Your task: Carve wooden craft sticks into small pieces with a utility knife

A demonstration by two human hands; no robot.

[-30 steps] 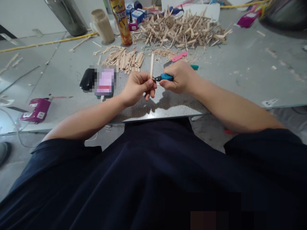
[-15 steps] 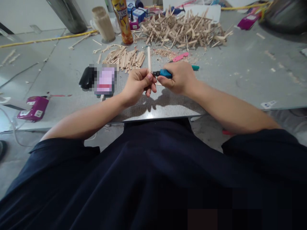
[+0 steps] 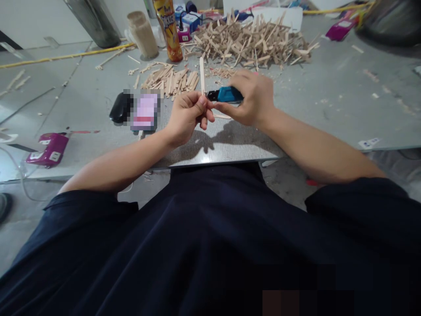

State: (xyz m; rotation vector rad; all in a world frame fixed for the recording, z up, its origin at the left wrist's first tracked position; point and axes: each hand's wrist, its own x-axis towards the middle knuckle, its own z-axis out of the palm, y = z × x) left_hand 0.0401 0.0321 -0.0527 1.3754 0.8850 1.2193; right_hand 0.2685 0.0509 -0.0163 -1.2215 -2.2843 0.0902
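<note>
At the left, a purple device [image 3: 49, 149] lies near the table's [image 3: 329, 101] front edge. Further right, a black rounded object [image 3: 119, 108] sits just beside a phone [image 3: 144, 110], its screen blurred. Behind these, toward the back edge, stand a jar [image 3: 142, 37] and an orange-yellow bottle [image 3: 169, 33], with a low pile of flat sticks [image 3: 173, 81] in front of them. The left hand [image 3: 189, 115] pinches one wooden stick [image 3: 202, 75] between thumb and fingers, roughly upright, above the table near the middle of the front edge. A loose stick [image 3: 222, 116] lies on the table below and between the hands. The right hand [image 3: 255, 97] grips a blue-handled tool [image 3: 228, 94], thumb extended; the tool's black head is at the held stick's lower part, and whether it bites cannot be told. Toward the back edge lies a large stick heap [image 3: 253, 41]. Another purple case [image 3: 340, 30] lies near the back right.
</note>
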